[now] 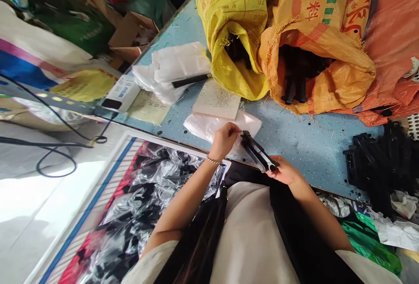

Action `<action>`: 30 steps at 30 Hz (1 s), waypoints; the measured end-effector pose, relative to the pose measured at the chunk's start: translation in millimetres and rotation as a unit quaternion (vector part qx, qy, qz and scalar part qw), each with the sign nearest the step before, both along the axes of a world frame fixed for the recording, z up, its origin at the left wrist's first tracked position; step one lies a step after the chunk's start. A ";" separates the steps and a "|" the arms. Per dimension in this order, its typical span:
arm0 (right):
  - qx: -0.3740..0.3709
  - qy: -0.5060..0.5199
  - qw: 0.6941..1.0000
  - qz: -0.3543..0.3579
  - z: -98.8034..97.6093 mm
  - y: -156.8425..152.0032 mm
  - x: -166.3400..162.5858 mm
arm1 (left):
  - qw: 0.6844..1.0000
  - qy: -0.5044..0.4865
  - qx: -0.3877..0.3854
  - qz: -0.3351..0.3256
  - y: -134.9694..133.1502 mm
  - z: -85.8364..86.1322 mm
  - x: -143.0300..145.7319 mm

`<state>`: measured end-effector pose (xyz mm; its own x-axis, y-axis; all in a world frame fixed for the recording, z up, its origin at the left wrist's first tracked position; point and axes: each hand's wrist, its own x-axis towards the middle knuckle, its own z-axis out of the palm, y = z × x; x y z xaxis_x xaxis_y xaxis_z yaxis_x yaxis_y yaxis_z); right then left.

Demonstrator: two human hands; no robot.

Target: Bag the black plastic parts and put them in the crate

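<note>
A black hinge-like part (254,152) with a bright metal strip is held at its near end by my right hand (283,170), fingers closed around it. At the part's far end, my left hand (225,141) is pinched, fingertips together. What sits between those fingertips is too small to make out. Beneath and beyond my left hand lies a stack of clear plastic bags (204,126), partly under a beige board (216,100).
Yellow (240,18) and orange (322,31) woven sacks lie open at the back, black parts inside the orange one. More black parts (369,162) are heaped at right. A crate of bagged black pieces (157,179) stands below the blue table (294,131).
</note>
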<state>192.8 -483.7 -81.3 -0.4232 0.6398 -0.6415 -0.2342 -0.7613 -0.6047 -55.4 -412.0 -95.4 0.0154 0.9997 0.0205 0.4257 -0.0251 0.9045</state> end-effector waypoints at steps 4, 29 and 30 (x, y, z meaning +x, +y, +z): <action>-0.015 0.039 0.999 -0.023 -4.5 -7.1 4.1 | 0.976 0.156 0.145 -0.049 -3.9 2.2 -7.8; 0.218 -0.165 0.958 0.088 29.7 -1.8 -14.2 | 0.945 0.259 0.014 -0.200 -138.3 70.9 -61.2; 0.218 -0.178 0.957 0.063 25.8 0.0 -10.8 | 0.937 0.285 -0.073 -0.191 -139.7 57.4 -77.1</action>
